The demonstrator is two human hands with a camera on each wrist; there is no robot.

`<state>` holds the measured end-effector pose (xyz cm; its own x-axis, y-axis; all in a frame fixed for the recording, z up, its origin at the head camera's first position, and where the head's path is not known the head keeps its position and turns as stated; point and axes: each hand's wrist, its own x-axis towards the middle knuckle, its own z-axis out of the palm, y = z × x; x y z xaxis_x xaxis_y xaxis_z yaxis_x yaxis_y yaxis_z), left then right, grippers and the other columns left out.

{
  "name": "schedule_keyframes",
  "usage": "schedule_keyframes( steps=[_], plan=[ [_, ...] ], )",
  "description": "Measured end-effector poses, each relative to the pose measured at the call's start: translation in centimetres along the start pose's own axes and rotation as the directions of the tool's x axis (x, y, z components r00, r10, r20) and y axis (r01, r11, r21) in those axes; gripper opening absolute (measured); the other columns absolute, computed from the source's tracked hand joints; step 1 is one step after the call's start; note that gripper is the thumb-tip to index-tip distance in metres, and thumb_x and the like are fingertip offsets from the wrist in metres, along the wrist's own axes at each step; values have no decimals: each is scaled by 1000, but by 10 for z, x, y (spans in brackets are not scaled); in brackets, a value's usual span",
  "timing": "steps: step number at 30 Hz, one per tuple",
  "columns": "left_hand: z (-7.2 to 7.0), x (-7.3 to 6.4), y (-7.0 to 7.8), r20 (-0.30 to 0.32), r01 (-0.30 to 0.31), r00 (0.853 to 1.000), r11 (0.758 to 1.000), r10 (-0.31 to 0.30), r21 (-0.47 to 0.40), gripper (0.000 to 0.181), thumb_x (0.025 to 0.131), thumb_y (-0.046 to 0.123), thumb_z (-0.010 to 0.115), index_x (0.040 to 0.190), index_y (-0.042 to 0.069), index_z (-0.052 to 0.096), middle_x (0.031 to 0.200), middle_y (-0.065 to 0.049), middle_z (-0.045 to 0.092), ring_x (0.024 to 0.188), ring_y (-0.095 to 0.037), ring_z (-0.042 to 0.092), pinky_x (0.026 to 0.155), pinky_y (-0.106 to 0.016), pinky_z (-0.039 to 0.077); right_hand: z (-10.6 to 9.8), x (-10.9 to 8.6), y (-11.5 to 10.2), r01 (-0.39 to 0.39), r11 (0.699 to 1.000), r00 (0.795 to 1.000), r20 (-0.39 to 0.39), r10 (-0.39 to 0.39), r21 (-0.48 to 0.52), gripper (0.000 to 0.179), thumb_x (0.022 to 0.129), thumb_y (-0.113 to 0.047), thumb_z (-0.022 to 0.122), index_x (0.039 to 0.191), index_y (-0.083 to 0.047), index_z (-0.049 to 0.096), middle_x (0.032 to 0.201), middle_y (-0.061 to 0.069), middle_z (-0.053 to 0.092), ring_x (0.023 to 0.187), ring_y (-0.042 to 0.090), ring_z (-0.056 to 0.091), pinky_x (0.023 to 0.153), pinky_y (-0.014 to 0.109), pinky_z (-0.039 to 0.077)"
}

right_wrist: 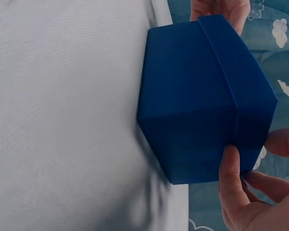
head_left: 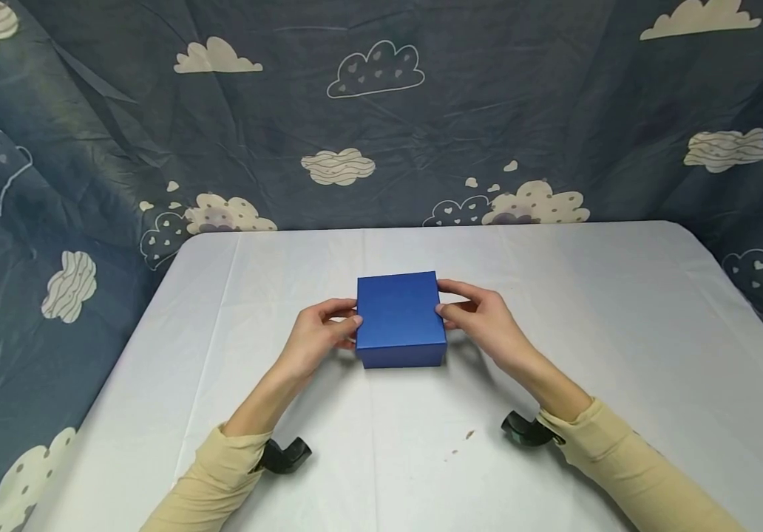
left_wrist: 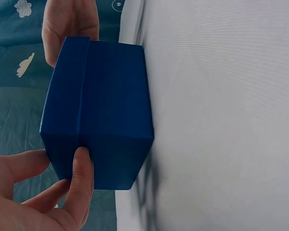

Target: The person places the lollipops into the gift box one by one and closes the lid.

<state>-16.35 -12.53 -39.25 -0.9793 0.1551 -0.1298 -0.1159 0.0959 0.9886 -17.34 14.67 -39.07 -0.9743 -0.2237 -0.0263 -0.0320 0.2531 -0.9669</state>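
A blue cardboard box [head_left: 400,314] with a fitted lid [head_left: 398,307] stands upright on the white table. The lid sits down over the box body [left_wrist: 115,91], and its lower edge shows as a seam around the sides. My left hand [head_left: 321,332] grips the lid at the left side, thumb by the top edge and a fingertip [left_wrist: 82,156] at the seam. Opposite it, my right hand [head_left: 481,318] holds the right side of the lid, with one fingertip [right_wrist: 231,156] right at the seam. What the box contains is hidden.
The white cloth-covered table [head_left: 275,273] extends around the box. Small brown specks [head_left: 469,434] lie nearer the front. A dark blue curtain [head_left: 381,133] with cloud prints hangs behind. Black wrist cameras [head_left: 286,456] stick out from both sleeves.
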Motion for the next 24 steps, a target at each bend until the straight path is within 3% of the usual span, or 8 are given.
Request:
schedule_keyframes(
  steps=[6,24],
  plan=[
    [1,0,-4,-3,-2,1000,1000,2,-2,38,92,5,66,129,-4,59,114,-19,60,80,-21,67,73,-37,59,1,-1,3,2,1000,1000,12,-2,4,52,94,-12,62,144,-5,49,139,13,54,88,23,71,93,47,52],
    [-1,3,-13,5,20,1000,996,-19,-84,42,91,4,68,131,2,59,111,-17,60,76,-20,66,70,-33,59,3,-3,17,16,997,999,29,-18,75,52,95,-9,62,145,-5,47,142,13,52,94,22,70,86,38,56]
  ],
)
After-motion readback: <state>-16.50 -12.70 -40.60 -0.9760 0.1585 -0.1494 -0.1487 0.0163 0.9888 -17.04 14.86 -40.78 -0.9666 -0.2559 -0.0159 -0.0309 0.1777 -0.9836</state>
